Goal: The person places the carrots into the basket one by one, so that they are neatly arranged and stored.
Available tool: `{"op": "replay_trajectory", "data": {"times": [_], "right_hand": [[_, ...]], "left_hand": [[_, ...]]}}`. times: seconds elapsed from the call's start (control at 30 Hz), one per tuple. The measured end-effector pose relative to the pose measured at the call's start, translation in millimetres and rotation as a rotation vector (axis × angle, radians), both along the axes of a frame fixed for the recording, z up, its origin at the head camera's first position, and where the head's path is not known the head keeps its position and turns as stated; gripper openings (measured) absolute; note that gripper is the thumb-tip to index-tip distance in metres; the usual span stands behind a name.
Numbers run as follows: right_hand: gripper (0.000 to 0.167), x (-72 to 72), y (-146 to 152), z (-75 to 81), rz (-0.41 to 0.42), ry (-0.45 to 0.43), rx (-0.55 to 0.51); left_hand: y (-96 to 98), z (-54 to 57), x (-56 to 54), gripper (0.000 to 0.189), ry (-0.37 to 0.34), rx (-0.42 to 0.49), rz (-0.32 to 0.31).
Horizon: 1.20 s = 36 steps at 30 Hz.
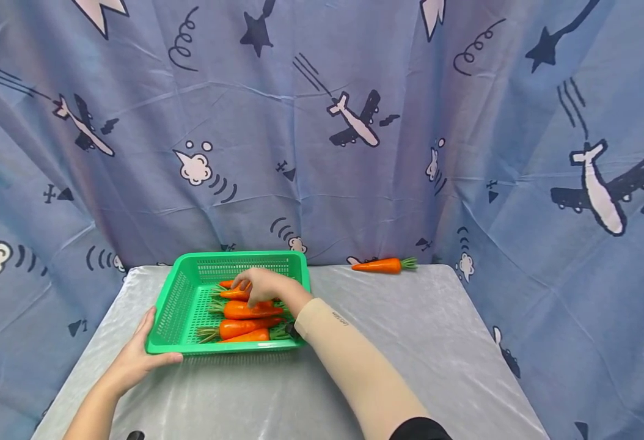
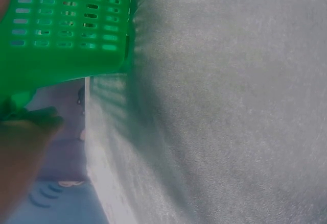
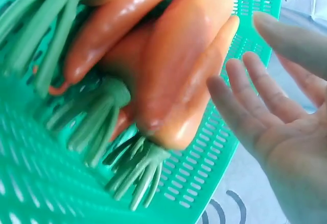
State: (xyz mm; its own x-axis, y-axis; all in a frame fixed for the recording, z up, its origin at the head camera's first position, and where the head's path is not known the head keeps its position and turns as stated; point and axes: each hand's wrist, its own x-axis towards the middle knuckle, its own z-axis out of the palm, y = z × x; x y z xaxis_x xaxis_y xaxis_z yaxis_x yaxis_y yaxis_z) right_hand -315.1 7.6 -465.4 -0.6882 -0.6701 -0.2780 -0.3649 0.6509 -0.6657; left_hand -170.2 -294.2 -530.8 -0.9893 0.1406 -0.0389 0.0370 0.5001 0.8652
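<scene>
A green plastic basket (image 1: 170,305) with slotted walls stands on the table's left half, several orange carrots (image 1: 245,310) with green tops lying in it. My left hand (image 1: 135,354) holds its near left corner, thumb along the front rim and fingers by the left side. In the left wrist view, the slotted basket wall (image 2: 66,55) fills the upper left. My right hand (image 1: 264,285) is over the carrots; in the right wrist view its fingers are spread and relaxed beside a carrot (image 3: 196,101), holding nothing.
A single carrot (image 1: 384,265) lies at the table's back edge, right of the basket. Patterned blue curtains (image 1: 355,183) hang behind and on both sides of the table (image 1: 410,342), which has a pale grey cover.
</scene>
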Motion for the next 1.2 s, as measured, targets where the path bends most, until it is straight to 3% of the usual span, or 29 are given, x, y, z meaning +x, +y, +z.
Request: {"op": "replay_trajectory", "data": {"times": [0.13,0.37,0.7,1.2], "right_hand": [[0.059,-3.8,6.7,3.8,-0.008,-0.039,-0.076],[0.059,-10.1,21.6,11.2,-0.019,-0.001,-0.165],[0.060,-11.8,57.7,24.0,-0.104,0.020,-0.324],[0.062,-21.7,134.1,13.5,-0.266,0.106,-0.381]], "left_hand": [[-0.6,-0.6,0.4,0.129,0.006,0.014,-0.003],[-0.9,0.2,1.6,0.129,0.003,0.018,-0.004],[-2.2,2.7,2.7,0.129,-0.005,0.016,-0.003],[0.7,2.0,2.1,0.129,0.014,-0.007,-0.006]]}}
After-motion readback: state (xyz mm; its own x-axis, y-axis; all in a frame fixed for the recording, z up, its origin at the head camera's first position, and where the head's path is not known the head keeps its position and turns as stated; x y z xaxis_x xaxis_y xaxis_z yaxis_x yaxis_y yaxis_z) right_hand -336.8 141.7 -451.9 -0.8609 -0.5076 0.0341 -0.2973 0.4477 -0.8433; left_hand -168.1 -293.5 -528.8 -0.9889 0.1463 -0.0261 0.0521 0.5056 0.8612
